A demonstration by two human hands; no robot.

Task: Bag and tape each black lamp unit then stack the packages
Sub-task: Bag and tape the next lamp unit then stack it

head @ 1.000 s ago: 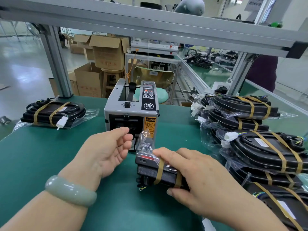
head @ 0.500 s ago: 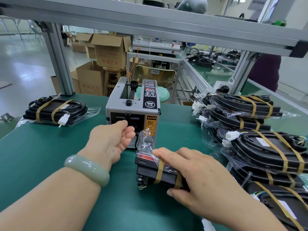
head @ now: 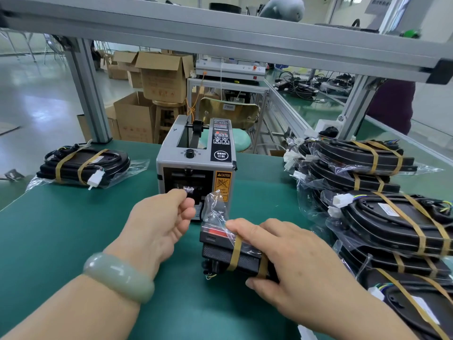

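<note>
Filling the view, a green tabletop [head: 73, 229] stands in a workroom with boxes [head: 161, 77] behind. One pile [head: 367, 187] of bagged lamps at its right edge is partly cut off. One pack [head: 81, 165] lies at the far left corner. Mid-table, one tape machine [head: 196, 165]. The right hand [head: 301, 263] grips the lamp [head: 217, 255] before it; the left hand [head: 159, 222] pinches tape [head: 190, 189].

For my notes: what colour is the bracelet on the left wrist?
Pale green bracelet, seen best in the head view.
</note>
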